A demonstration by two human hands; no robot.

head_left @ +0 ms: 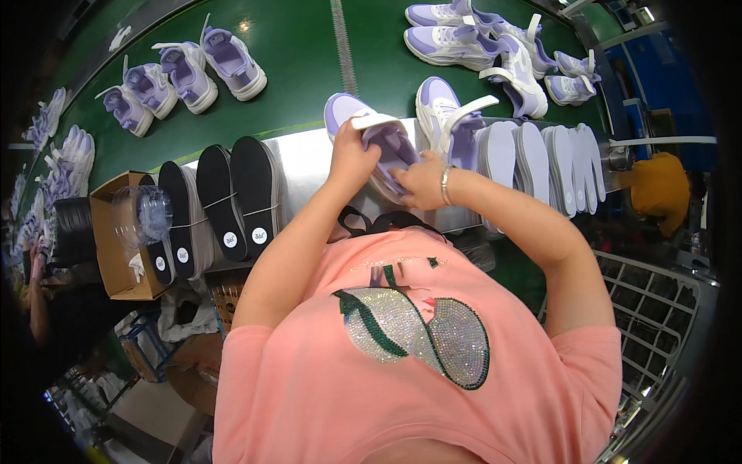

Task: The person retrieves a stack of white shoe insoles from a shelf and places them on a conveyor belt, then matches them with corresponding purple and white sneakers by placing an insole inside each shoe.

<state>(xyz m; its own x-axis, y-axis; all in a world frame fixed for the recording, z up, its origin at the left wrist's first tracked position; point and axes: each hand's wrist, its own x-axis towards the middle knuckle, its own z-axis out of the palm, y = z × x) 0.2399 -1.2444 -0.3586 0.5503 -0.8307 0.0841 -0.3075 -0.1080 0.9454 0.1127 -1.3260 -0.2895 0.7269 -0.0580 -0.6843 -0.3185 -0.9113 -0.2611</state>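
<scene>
A white and lavender sneaker [394,145] is between my hands, its toe pointing away and its tongue pulled up. My left hand [354,160] is closed on its left side near the opening. My right hand [423,182], with a bracelet at the wrist, grips the heel end, fingertips at the collar. Whether an insole lies inside is hidden by my fingers. Just right of it, a second sneaker [437,107] of the same kind stands on the metal ledge [303,158], its tongue also raised.
Stacks of pale insoles [530,155] stand along the ledge at right, bundles of black insoles [259,185] at left. Beside these is a cardboard box [116,255] holding clear plastic. More sneakers [185,77] rest on the green conveyor belt [297,54]. Someone in orange [658,185] is at far right.
</scene>
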